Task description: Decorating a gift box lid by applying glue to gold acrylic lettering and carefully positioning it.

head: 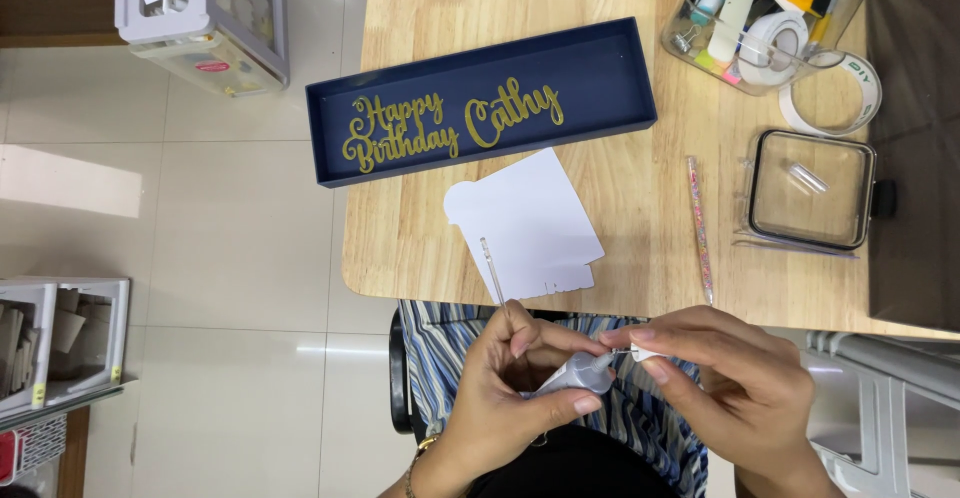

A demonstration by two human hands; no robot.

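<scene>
**Both hands on a small glue tube below the bench edge**

The left hand was clamped around a small grey glue tube, fingers curled over its body and thumb pressed along its lower side. The same hand also held a thin clear stick, which rose from between its fingers and crossed the lower edge of the white card. The right hand was pinched together on a small white cap at the tube's fine tip, thumb and forefinger closed on it. Tube and cap sat over the person's lap, just below the bench's near edge and below the white card.

The white card lay flat on the wooden bench. Above the card sat a long dark blue tray holding gold cut-out lettering. To the right of the card lay a slim patterned pen, and further right a clear lidded box. Above that box were a roll of white tape and a clear container of craft supplies. A striped cloth covered the lap beneath the hands.
</scene>
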